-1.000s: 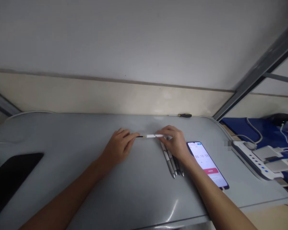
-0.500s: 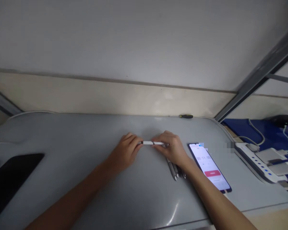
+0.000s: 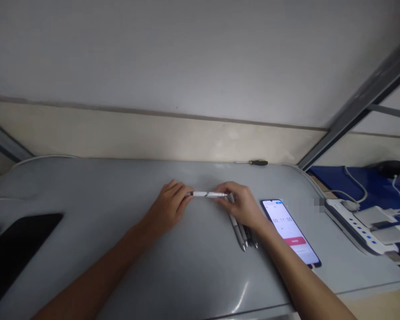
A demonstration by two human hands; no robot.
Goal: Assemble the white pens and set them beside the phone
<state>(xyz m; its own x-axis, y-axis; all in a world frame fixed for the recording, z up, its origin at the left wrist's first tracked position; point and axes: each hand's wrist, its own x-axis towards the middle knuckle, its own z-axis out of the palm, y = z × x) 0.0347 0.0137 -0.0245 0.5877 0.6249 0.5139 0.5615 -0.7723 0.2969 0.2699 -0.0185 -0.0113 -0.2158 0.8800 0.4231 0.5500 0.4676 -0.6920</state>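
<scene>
A white pen (image 3: 203, 194) with dark markings lies level between my two hands, above the middle of the grey desk (image 3: 146, 275). Its left end is pinched in the fingertips of my left hand (image 3: 173, 200). At the other end, my right hand (image 3: 237, 202) has thumb and fingers closed around the pen. Several pens (image 3: 240, 232) with grey grips and metal tips lie side by side below my right hand, which hides their upper ends.
Right of the pens lies a lit phone (image 3: 288, 231) showing a timer. A power strip (image 3: 356, 229) with plugged-in chargers sits further right. A screwdriver (image 3: 258, 162) rests by the wall. At the left is a black flat object (image 3: 23, 249).
My left hand has shifted slightly left and up. More of the white pen shows between the hands, and the right hand's fingers have moved a little along it.
</scene>
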